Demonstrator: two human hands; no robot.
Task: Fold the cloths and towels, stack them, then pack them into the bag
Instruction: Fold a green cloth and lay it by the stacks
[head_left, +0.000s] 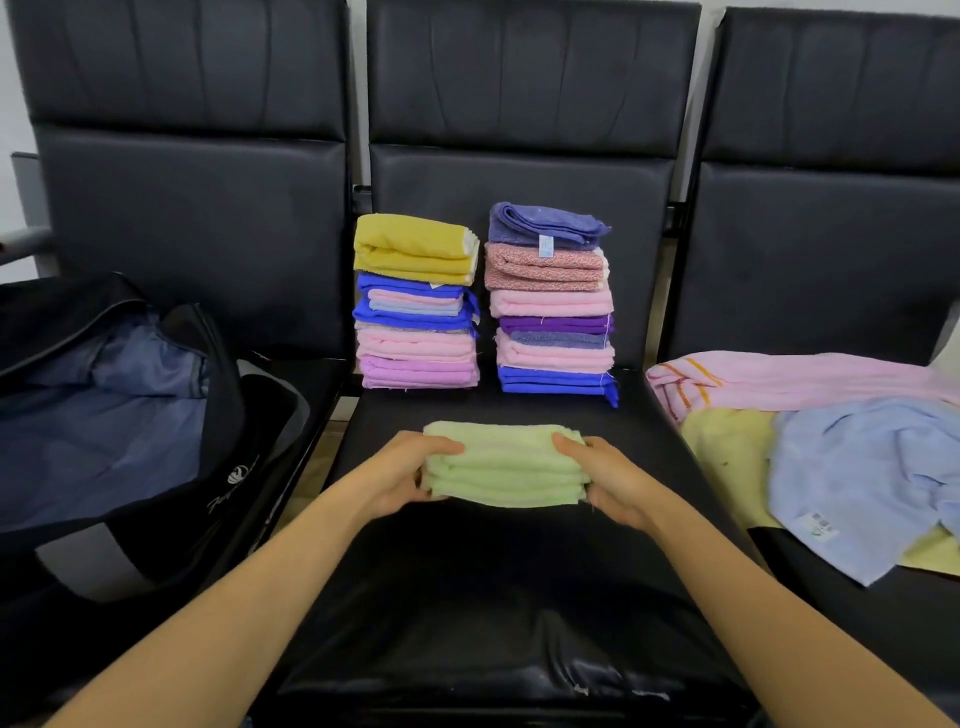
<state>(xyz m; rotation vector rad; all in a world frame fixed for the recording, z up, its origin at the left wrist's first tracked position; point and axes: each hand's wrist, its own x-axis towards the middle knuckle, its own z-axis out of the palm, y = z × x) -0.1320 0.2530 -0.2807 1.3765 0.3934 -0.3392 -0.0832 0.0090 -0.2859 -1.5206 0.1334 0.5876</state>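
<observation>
A folded light green towel (501, 465) is held over the middle black seat (467, 597). My left hand (402, 475) grips its left end and my right hand (605, 480) grips its right end, thumbs on top. Behind it stand two stacks of folded cloths: the left stack (415, 306) topped by a yellow towel, the right stack (550, 306) topped by a purple-blue one. An open black bag (104, 415) with a blue lining lies on the left seat.
On the right seat lie unfolded cloths: a pink towel (800, 379), a light blue towel (862, 467) and a pale yellow one (727, 452) under them. Black seat backs rise behind everything.
</observation>
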